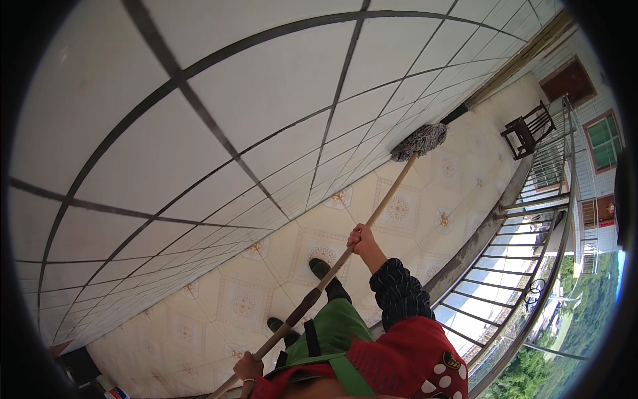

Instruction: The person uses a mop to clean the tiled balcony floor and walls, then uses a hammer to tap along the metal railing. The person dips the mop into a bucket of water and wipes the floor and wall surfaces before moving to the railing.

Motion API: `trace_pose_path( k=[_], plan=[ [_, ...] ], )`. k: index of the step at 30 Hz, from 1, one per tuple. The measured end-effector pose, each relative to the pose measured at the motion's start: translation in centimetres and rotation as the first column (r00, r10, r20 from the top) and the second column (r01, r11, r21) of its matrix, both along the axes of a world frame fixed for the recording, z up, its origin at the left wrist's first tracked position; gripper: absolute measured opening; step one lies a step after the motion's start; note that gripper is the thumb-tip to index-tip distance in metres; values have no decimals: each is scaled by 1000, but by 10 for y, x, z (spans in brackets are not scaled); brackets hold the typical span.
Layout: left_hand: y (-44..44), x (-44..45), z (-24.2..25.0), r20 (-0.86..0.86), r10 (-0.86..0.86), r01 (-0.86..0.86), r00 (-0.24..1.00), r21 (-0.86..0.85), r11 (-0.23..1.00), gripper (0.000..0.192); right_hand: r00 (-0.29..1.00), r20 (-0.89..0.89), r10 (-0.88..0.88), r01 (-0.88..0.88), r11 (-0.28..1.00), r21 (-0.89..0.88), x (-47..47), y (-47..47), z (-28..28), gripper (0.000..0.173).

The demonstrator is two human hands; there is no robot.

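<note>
Both hands grip the long wooden handle of a mop (392, 191), which runs slantwise from the lower middle up toward the right. My right hand (361, 238) is wrapped around it about midway along. Lower down, near my body, my left hand (248, 366) closes on the same handle, with a band at its wrist. Between the two hands a dark wrapped section (305, 305) covers part of the handle. The grey string mop head (419, 141) rests on the patterned tile floor (244, 301), at the foot of the white tiled wall (279, 99).
A metal railing (503, 273) on a low ledge borders the right side. A dark wooden chair (528, 130) stands at the far end near it. A black object (79, 365) sits by the wall at lower left. My shoes (319, 268) are on the floor beneath the handle.
</note>
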State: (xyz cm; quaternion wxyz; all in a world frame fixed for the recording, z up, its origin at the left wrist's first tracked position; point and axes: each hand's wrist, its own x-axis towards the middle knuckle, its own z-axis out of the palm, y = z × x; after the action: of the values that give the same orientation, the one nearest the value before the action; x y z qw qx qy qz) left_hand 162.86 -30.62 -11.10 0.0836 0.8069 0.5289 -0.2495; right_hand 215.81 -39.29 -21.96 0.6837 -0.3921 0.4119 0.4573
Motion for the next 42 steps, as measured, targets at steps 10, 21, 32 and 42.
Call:
trace_pose_path(
  k=[10,21,32,42],
  plan=[
    [13,206,3,219,-156,151,963,39,988,22,904,339,-260,302,950,-76,180,-34,-30,31],
    [34,-44,101,-160,25,15,987,245,969,13,977,-214,19,-40,995,-95,-127,73,-107,24],
    [-25,-298,274,-315,192,34,929,591,806,18,758,-455,468,-467,876,123,-516,192,-49,20],
    [-105,-355,291,-443,584,-68,681,755,652,9,427,-303,852,-825,504,254,-808,286,-22,16]
  ],
)
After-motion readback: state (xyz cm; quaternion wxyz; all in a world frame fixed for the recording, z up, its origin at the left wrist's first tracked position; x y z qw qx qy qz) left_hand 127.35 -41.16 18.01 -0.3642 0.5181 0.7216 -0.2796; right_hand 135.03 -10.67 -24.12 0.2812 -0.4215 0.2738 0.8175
